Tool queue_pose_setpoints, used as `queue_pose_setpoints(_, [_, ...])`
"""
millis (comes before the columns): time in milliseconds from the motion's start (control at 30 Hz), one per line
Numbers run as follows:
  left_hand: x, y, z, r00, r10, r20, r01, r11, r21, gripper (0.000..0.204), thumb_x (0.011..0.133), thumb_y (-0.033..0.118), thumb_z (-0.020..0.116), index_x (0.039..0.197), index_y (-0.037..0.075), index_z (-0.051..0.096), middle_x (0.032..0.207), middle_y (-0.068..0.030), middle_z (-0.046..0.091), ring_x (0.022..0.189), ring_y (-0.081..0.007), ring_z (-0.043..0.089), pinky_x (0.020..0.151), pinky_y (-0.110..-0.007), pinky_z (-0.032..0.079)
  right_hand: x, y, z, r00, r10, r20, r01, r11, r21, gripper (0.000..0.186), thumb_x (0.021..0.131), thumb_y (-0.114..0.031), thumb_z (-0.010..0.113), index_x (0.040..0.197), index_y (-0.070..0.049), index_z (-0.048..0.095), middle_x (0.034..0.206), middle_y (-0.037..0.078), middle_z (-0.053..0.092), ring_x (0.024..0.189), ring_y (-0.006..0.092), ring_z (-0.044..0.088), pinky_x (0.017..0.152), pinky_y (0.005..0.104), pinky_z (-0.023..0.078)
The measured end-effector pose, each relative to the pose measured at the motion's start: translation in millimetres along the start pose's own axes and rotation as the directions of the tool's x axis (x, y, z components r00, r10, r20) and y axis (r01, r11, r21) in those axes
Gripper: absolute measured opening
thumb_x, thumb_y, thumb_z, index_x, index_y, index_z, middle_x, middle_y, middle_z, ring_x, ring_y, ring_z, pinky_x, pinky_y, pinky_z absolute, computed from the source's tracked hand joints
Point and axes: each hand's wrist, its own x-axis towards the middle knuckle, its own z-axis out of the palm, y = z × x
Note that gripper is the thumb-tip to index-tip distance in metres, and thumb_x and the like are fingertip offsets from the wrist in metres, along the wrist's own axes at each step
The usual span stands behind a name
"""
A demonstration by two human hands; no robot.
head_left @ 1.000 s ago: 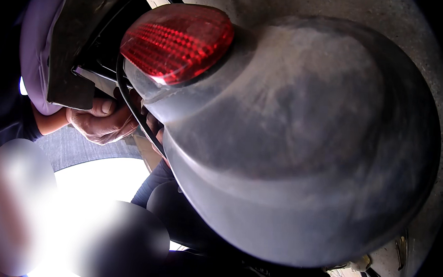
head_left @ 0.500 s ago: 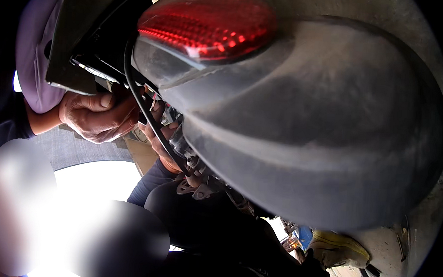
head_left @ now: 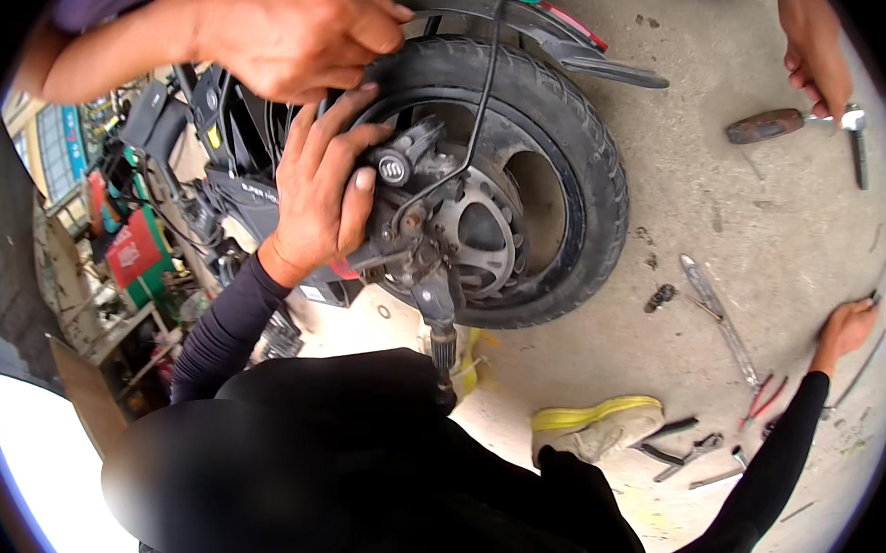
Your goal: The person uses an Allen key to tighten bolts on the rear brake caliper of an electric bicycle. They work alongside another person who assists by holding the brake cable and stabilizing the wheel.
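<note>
My left hand (head_left: 318, 185) rests with spread fingers against the dark mechanical parts beside the scooter's rear wheel (head_left: 612, 200), near a round-capped black part (head_left: 395, 168). Its fingertips lie just below a co-worker's closed hand (head_left: 295, 33); what that hand grips is hidden. Out to the right, my right hand (head_left: 847, 330) is low over the concrete floor, fingers curled, with a small dark tip showing at them; the thing itself cannot be made out. A black cable (head_left: 490, 79) loops down across the wheel.
At the upper right, a co-worker's other hand (head_left: 818, 61) is at a brown-handled tool (head_left: 766, 126), beside a metal wrench (head_left: 857, 148). A long metal tool (head_left: 717, 311), red-handled pliers (head_left: 762, 401) and more tools lie near my shoe (head_left: 601, 425). A mudguard (head_left: 536, 26) arches over the wheel.
My view has swung away from the mudguard and red tail light, which filled much of it. The wheel, floor tools and my right hand now show. My left hand remains among the scooter's parts.
</note>
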Motion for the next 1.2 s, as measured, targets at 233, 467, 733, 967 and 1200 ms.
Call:
queue_pose_setpoints(233, [-15, -5, 0, 0.952, -0.019, -0.305, -0.003, 0.998, -0.069, 0.023, 0.091, 0.014, 0.066, 0.112, 0.008, 0.064, 0.134, -0.0083, 0.058, 0.129, -0.0344, 0.049, 0.109, -0.051, 0.039, 37, -146, -249, 0.864, -0.110, 0.491, -0.121, 0.902, 0.415, 0.044, 0.100, -0.014, 0.041, 0.140, 0.001, 0.051, 0.101, 0.021, 0.074, 0.078, 0.0240, 0.074, 0.071, 0.0342, 0.056])
queue_pose_setpoints(467, [-9, -5, 8, 0.903, -0.020, -0.428, -0.099, 0.963, -0.252, 0.021, 0.088, 0.011, 0.069, 0.108, 0.006, 0.066, 0.123, -0.0076, 0.063, 0.124, -0.0312, 0.053, 0.100, -0.044, 0.046, -124, -304, -389, 0.582, -0.381, 0.718, -0.670, 0.275, 0.689, 0.069, 0.093, -0.013, 0.062, 0.150, 0.007, 0.029, 0.154, 0.026, 0.040, 0.143, 0.0339, 0.044, 0.116, 0.0428, 0.037])
queue_pose_setpoints(733, [-12, -2, 7, 0.897, 0.037, -0.441, -0.153, 0.961, -0.232, 0.023, 0.088, 0.014, 0.070, 0.109, 0.006, 0.066, 0.128, -0.0062, 0.059, 0.124, -0.0298, 0.053, 0.100, -0.043, 0.047, -196, -393, -448, 0.160, -0.505, 0.848, -0.663, 0.582, 0.471, 0.038, 0.111, -0.026, 0.043, 0.124, 0.006, 0.059, 0.101, 0.012, 0.069, 0.087, 0.0172, 0.067, 0.076, 0.0317, 0.052])
queue_pose_setpoints(967, [-13, -4, -11, 0.880, 0.057, -0.471, -0.218, 0.930, -0.295, 0.027, 0.086, 0.007, 0.070, 0.112, 0.008, 0.066, 0.122, -0.0078, 0.064, 0.120, -0.0319, 0.057, 0.101, -0.044, 0.047, -154, -416, -419, 0.473, -0.555, 0.684, -0.360, 0.587, 0.725, 0.040, 0.110, -0.034, 0.046, 0.093, 0.001, 0.056, 0.072, -0.001, 0.047, 0.062, 0.0099, 0.045, 0.058, 0.0277, 0.042])
queue_pose_setpoints(1200, [60, 9, -24, 0.983, 0.161, -0.088, -0.180, 0.759, -0.626, 0.025, 0.096, 0.014, 0.065, 0.117, 0.001, 0.069, 0.106, -0.0147, 0.070, 0.095, -0.0310, 0.067, 0.083, -0.039, 0.052, -66, -455, -328, 0.399, -0.707, 0.584, -0.075, 0.609, 0.789, 0.040, 0.103, -0.029, 0.053, 0.091, 0.008, 0.061, 0.072, 0.024, 0.061, 0.072, 0.0405, 0.062, 0.071, 0.0441, 0.049])
